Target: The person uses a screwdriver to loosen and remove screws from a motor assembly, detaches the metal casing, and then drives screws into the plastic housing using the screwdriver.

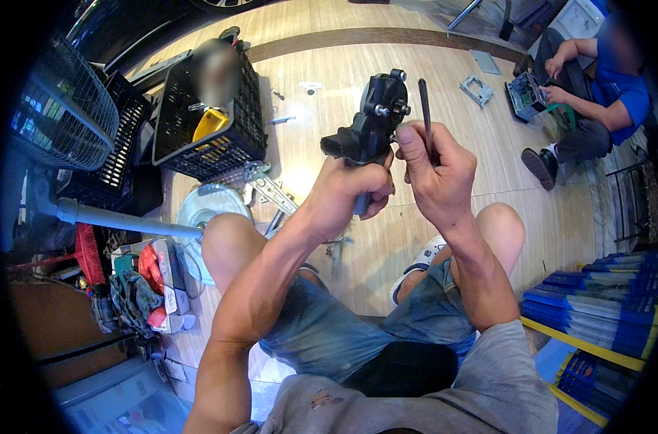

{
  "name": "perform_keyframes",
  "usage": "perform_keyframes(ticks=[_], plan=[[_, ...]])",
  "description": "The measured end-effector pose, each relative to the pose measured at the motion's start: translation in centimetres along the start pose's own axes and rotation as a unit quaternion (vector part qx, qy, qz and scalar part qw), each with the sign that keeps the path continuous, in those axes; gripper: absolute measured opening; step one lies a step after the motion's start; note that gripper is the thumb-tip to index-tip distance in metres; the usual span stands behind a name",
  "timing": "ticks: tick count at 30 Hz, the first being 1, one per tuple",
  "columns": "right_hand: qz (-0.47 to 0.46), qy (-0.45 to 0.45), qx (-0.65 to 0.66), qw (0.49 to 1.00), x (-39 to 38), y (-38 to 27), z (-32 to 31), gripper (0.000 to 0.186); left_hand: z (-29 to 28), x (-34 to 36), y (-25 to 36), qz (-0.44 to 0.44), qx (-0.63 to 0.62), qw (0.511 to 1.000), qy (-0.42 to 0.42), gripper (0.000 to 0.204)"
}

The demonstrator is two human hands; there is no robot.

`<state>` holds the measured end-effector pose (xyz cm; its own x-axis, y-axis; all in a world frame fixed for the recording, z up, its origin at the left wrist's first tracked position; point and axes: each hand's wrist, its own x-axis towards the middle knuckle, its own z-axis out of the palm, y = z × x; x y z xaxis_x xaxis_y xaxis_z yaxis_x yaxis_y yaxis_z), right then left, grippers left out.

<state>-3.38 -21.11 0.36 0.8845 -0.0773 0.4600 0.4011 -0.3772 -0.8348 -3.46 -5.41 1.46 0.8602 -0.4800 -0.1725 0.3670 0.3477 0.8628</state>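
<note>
A black motor-like part (378,108) with a round housing, a connector and small bolts is held upright in front of me. My left hand (347,195) is closed around its lower end, with a greyish piece showing below the fingers. Just to the right, my right hand (434,170) grips a dark, thin rod-like tool (424,108), perhaps a screwdriver, pointing upward beside the part. My right thumb is close to the part's lower right side; whether it touches is hard to tell. Loose metal brackets (271,192) lie on the floor beyond my left forearm.
Black crates (213,155), one holding a yellow item, a fan (76,101) with a round base (210,195), and piled rags (130,296) stand left. A co-worker (607,101) sits at right with an opened metal box (526,98), near loose plates (477,88). Blue stacked items (589,304) fill lower right.
</note>
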Motion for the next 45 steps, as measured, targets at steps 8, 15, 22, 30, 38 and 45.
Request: perform_keyframes(ticks=[8,15,22,30,38,45], plan=[[-0.056,-0.02,0.014,0.998,-0.2,-0.4,-0.3,0.014,-0.5,0.0,-0.3,0.008,-0.003,1.0,-0.003,0.012],[-0.083,-0.021,-0.007,0.996,-0.2,-0.3,-0.4,0.013,-0.4,-0.2,0.1,0.007,-0.008,1.0,0.012,0.011],[-0.027,-0.048,-0.014,0.998,-0.1,-0.2,-0.5,0.013,-0.4,-0.3,0.1,0.01,0.014,1.0,0.004,0.011],[-0.059,-0.05,-0.005,0.997,0.0,0.3,-0.9,0.017,-0.4,-0.2,0.1,0.012,0.01,1.0,0.004,0.01],[-0.077,-0.054,-0.028,0.995,-0.1,-0.7,-0.9,0.012,-0.3,-0.5,0.2,0.009,0.029,1.0,0.007,0.011],[-0.049,-0.077,-0.037,0.995,-0.2,0.1,-1.2,0.015,-0.3,-0.4,-0.1,0.015,0.018,1.0,-0.004,0.011]])
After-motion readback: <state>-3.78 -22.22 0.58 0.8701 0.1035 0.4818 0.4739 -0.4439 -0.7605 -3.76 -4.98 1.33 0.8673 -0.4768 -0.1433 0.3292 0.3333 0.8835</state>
